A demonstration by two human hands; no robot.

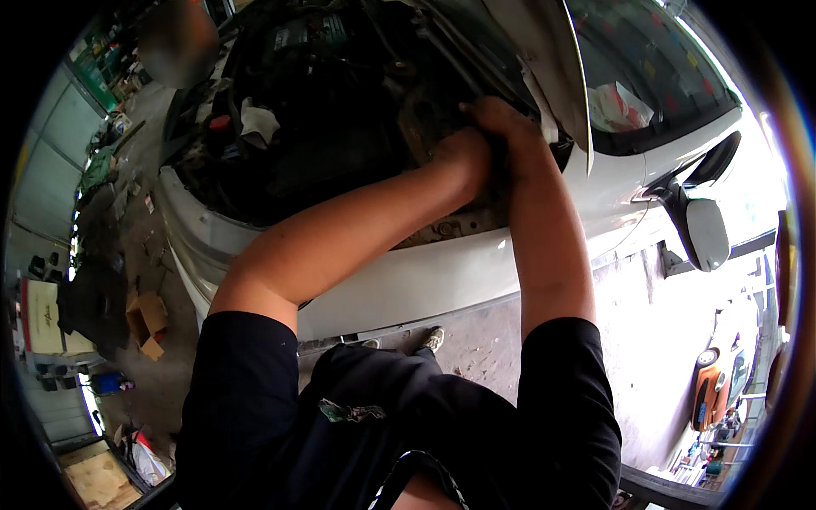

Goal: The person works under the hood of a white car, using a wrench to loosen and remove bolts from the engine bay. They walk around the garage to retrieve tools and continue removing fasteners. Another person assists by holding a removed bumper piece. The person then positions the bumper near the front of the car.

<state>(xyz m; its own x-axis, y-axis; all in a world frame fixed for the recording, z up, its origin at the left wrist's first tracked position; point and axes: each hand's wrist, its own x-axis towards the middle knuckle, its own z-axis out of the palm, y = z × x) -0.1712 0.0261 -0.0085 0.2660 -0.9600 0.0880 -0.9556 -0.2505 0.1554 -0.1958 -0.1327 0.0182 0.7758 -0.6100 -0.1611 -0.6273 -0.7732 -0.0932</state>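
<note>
Both of my arms reach into the open engine bay point(314, 157) of a white car, beside its fender point(408, 276). My left hand point(466, 153) is sunk into the dark gap near the fender, its fingers hidden among the parts. Just beyond it, my right hand point(503, 117) bends down over the inner edge of the bay, close to the raised hood point(557, 64). Its fingers look curled, with one tip showing at the left; what they grip is hidden in shadow. A pale cloth or paper point(257, 123) lies on the engine parts, near a red cap point(220, 124).
The car's side mirror point(705, 229) and windshield point(646, 59) are at the right. A cardboard box point(146, 323) stands on the littered floor at left. A blurred round shape point(178, 42) is at the far left. An orange vehicle point(710, 391) is visible at far right.
</note>
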